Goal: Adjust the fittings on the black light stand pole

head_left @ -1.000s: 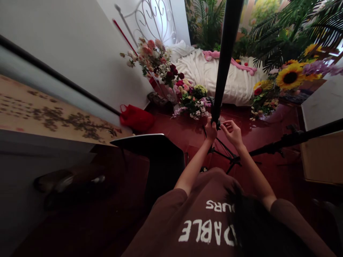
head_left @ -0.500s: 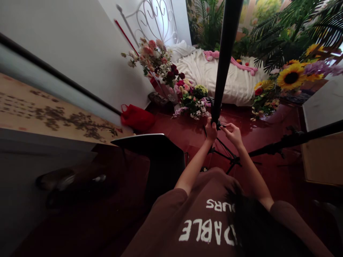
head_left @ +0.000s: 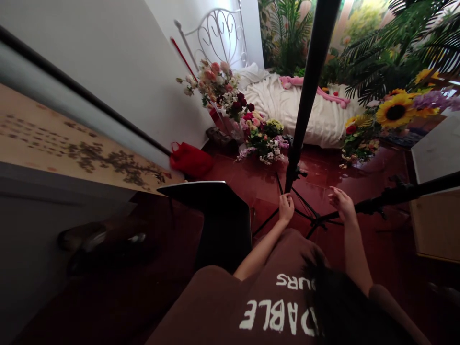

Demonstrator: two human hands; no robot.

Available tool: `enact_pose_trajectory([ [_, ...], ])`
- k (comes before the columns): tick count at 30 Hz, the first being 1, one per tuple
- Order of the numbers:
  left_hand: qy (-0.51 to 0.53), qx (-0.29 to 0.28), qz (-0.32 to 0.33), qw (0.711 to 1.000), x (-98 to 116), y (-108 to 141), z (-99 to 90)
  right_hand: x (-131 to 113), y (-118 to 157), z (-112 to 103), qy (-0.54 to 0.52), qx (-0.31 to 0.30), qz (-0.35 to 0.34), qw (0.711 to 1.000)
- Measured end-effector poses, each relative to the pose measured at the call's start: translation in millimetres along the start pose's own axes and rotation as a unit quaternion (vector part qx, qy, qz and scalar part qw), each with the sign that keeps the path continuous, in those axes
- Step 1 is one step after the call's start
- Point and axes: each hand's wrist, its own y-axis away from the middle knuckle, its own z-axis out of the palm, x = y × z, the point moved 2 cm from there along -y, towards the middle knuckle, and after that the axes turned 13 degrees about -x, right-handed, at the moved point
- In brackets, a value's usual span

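Note:
A tall black stand (head_left: 309,86) rises in front of me, with a small dark knob (head_left: 301,174) on its lower part. Below that knob, my left hand (head_left: 286,207) is closed round the stand's pole. Off to the right of the pole, my right hand (head_left: 341,201) is raised in the air with its fingers apart and partly bent, touching nothing. The thin legs of the stand (head_left: 268,221) spread over the red floor beneath my hands.
A second black stand (head_left: 402,194) slants in from the right. A black chair (head_left: 219,211) is at my left, with a red bag (head_left: 190,159) beyond it. Flowers (head_left: 266,139), sunflowers (head_left: 395,113) and a white-draped bed (head_left: 276,100) lie ahead.
My left hand has moved down the pole, below the knob. My right hand has left the knob, moved right and opened. The view has shifted slightly.

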Motion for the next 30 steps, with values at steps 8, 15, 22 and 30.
enact_pose_trajectory([
  [8, -0.073, -0.235, 0.091, 0.965, 30, -6, 44.3, 25, 62, -95, -0.042, 0.081, 0.006, 0.996],
  [15, 0.048, -0.38, 0.327, 0.864, 155, -25, 103.2, 18, 96, -100, -0.119, 0.18, -0.061, 0.975],
  [22, 0.119, -0.401, 0.326, 0.848, 208, -9, 163.7, 18, 120, -102, -0.105, 0.21, -0.075, 0.969],
  [30, 0.124, -0.378, 0.32, 0.86, 198, -10, 173.9, 17, 116, -99, -0.111, 0.183, -0.005, 0.977],
])
